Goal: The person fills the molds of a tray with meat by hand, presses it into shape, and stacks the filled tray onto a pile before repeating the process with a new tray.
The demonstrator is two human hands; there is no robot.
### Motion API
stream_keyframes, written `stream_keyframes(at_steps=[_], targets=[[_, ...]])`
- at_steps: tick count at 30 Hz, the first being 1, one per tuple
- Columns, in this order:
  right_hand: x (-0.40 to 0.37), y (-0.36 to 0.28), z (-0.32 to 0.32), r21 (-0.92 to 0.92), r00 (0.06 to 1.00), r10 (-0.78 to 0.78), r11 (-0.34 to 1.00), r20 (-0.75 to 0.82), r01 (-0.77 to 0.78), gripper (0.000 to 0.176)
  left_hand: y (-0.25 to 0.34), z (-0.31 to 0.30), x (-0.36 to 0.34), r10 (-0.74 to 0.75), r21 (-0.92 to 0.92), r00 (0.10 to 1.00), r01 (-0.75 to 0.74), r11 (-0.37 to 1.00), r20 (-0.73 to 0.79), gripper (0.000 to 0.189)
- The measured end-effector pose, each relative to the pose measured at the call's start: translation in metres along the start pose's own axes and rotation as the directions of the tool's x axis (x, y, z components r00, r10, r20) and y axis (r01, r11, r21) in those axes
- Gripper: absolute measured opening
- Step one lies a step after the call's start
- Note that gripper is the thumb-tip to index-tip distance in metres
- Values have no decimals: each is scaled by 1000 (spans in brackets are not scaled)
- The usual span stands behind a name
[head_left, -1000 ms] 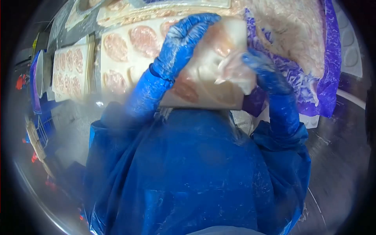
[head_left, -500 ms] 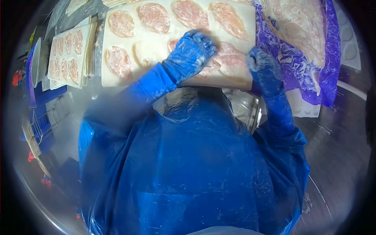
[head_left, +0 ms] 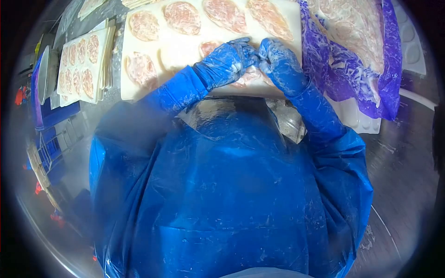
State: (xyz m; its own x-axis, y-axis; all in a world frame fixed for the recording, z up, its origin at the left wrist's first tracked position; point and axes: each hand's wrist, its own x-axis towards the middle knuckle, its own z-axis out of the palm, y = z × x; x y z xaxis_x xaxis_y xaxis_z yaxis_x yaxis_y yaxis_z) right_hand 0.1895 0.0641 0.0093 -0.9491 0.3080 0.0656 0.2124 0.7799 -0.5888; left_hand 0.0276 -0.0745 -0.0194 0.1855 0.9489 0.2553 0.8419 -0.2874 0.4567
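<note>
A white tray point(head_left: 184, 54) with oval hollows lies in front of me, pale pink raw meat pieces point(head_left: 181, 18) filling most of them. My left hand point(head_left: 228, 61), in a smeared blue glove, is closed over the lower row. My right hand point(head_left: 282, 65), gloved alike, meets it fingertip to fingertip. Both seem to pinch a raw meat slice point(head_left: 252, 78), which shows below and between them; the fingertips' grip is partly hidden. Another pink piece point(head_left: 210, 47) peeks out beside my left hand. One lower hollow, left of my left wrist, has no meat in it.
At the right, a large heap of raw meat point(head_left: 352, 32) rests on purple plastic sheeting point(head_left: 391, 60). White moulded trays point(head_left: 410, 41) stick out beneath and beside it. On the left stands a stack of filled trays point(head_left: 79, 69) on a metal surface.
My right hand has moved left and up from the tray's right edge to meet my left hand. The meat slice that stretched between them is now mostly covered by my hands.
</note>
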Motion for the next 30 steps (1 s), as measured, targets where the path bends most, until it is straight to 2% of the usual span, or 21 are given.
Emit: stream_keyframes(at_steps=[2, 3, 5, 9, 11, 12, 14, 15, 16, 17, 18, 20, 21, 22, 23, 24, 25, 26, 28, 29, 30], targets=[[3, -2, -7, 210, 976, 141, 962, 169, -175, 28, -2, -1, -1, -1, -22, 1000, 1, 1000, 17, 26], [2, 5, -4, 207, 976, 139, 963, 168, -173, 28, -3, -1, -2, 15, -60, 1000, -15, 998, 3, 28], [-1, 28, 8, 660, 980, 130, 725, 148, -196, 29, -4, -1, 0, 30, -99, 999, -32, 995, -17, 30], [-2, 34, 0, 628, 983, 108, 757, 150, -179, 29, -7, 1, 0, 20, -110, 1000, -20, 994, 0, 34], [-9, 30, -30, 293, 964, 148, 933, 222, -211, 29, -9, 0, -1, 27, -97, 1000, -26, 995, 12, 35], [-27, 53, -30, 292, 963, 149, 933, 226, -213, 29, -8, -4, 0, 28, -101, 999, -27, 994, 15, 35], [-69, 105, -22, 818, 978, 185, 547, 93, -181, 28, -9, -4, 0, 25, -111, 1000, -24, 993, 15, 35], [-70, 83, -29, 816, 977, 190, 546, 98, -188, 28, -12, -1, 0, 37, -116, 999, -35, 993, 12, 34], [-65, 38, -43, 491, 958, 283, 842, -53, -222, 30, -13, 1, 1, 52, -119, 999, -51, 992, 9, 33], [-60, 6, -47, 71, 928, 297, 955, -227, -288, 32, -11, 0, 2, 56, -124, 998, -54, 991, 10, 33], [-58, -8, -39, 71, 925, 301, 953, -230, -293, 32, -9, -3, 5, 59, -116, 998, -56, 992, 19, 34], [-53, -25, -30, -187, 994, -92, 979, -56, 80, 35, -10, -3, 5, 68, -101, 997, -64, 993, 33, 34], [-72, 11, 5, -345, 920, -381, 879, -92, 330, 29, -14, 1, 2, 82, -88, 996, -79, 993, 26, 33], [-88, 21, 3, -348, 919, -383, 878, -97, 329, 29, -18, 3, 1, 92, -77, 996, -91, 993, 16, 32], [-107, 24, -3, -124, 985, -169, 979, -48, 162, 35, -18, 0, 2, 90, -74, 996, -89, 993, 12, 32], [-118, 24, -6, 92, 998, 37, 995, 58, -43, 40, -14, -2, 0, 71, -83, 997, -72, 994, -17, 29], [-109, 9, -29, -336, 988, -76, 934, 134, 118, 48, -6, -4, -1, 55, -98, 998, -59, 994, -40, 26], [-100, -2, -35, -334, 988, -72, 936, 133, 113, 48, 5, -5, -4, 57, -101, 998, -60, 993, -36, 26], [-77, -22, -27, -263, 984, -92, 963, -153, 49, 54, 43, -19, -9, -130, 18, 976, 135, 991, -174, 25], [-66, -24, -16, -251, 990, -30, 968, -137, -5, 58, 65, -25, -12, -240, 171, 962, 260, 950, -130, 30], [-71, -17, -7, -243, 990, -27, 970, -138, -8, 58, 69, -18, -18, -242, 173, 963, 261, 950, -121, 30]])
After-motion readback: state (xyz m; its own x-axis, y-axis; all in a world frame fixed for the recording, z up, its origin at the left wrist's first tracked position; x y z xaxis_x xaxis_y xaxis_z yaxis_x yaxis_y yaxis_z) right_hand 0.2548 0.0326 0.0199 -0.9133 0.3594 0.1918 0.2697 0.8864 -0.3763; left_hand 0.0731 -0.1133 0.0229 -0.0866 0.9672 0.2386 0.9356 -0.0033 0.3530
